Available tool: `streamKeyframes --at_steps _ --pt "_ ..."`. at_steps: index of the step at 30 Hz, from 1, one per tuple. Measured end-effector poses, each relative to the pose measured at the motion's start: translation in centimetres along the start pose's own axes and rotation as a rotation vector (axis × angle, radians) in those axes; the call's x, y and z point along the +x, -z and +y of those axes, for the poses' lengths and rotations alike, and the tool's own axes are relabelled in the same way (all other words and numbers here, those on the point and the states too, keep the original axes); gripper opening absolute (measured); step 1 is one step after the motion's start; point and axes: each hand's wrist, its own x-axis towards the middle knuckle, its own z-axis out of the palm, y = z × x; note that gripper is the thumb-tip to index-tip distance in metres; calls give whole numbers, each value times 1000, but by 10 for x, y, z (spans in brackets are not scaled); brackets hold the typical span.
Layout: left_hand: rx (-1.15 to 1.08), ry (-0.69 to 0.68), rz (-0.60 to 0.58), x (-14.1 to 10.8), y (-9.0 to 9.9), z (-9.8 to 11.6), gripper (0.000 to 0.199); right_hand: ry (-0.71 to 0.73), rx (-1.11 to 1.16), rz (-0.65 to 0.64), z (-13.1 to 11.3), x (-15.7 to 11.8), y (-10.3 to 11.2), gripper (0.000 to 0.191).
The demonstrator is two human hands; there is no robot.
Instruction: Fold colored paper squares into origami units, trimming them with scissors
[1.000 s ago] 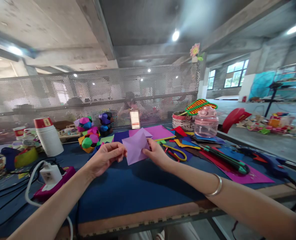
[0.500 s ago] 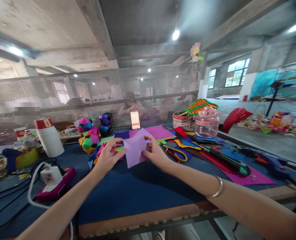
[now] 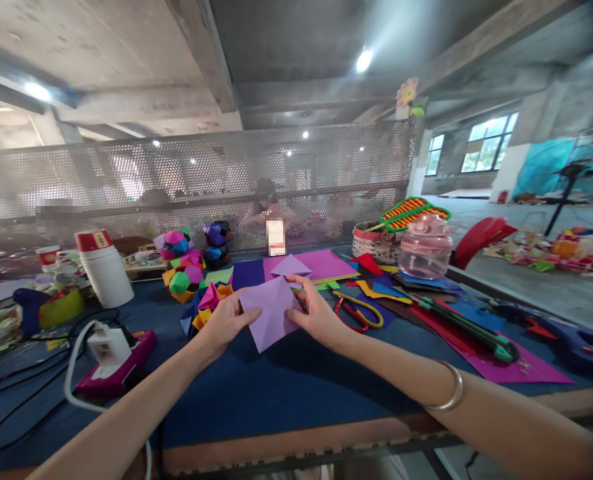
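Note:
A square of light purple paper [image 3: 270, 319] with crease lines is held up over the blue table [image 3: 256, 407]. My left hand [image 3: 231, 320] grips its left side, thumb on the front face. On the right side my right hand [image 3: 313, 312] pinches the sheet between thumb and fingers. Just behind it, a folded light purple piece [image 3: 292, 265] lies on a stack of magenta paper [image 3: 323, 265]. Bright folded paper shapes [image 3: 210, 303] lie close to my left hand. Scissors with red and yellow handles [image 3: 360, 312] are right of my right hand.
Stacked paper cups [image 3: 107, 273] and a magenta power strip [image 3: 119, 370] with cables are at left. At right are a clear bottle [image 3: 426, 250], a woven basket [image 3: 375, 244], a green cutter [image 3: 469, 328] and a glue gun [image 3: 551, 333]. A perforated screen [image 3: 176, 180] stands behind.
Both hands have lowered the purple sheet slightly and tilted it, and my left thumb now lies farther over its face. The view has shifted, showing the folded purple piece behind more clearly.

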Motion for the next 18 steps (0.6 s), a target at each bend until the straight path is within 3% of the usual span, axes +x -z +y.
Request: streamKeyframes --at_steps 4,7,11,15,18 --pt "-67 51 25 -1 2 1 66 144 -241 10 -13 -5 5 65" --pt "-109 80 40 -1 4 3 67 237 -390 -74 -23 -13 8 61" --pt "-136 115 32 -3 2 6 62 440 -860 -202 -26 -21 16 76" --pt "-121 160 -62 -7 -5 3 57 649 -1060 -291 -24 -24 30 40" --pt "-49 156 -110 -9 -11 -3 56 847 -1043 -364 -25 -27 39 34"
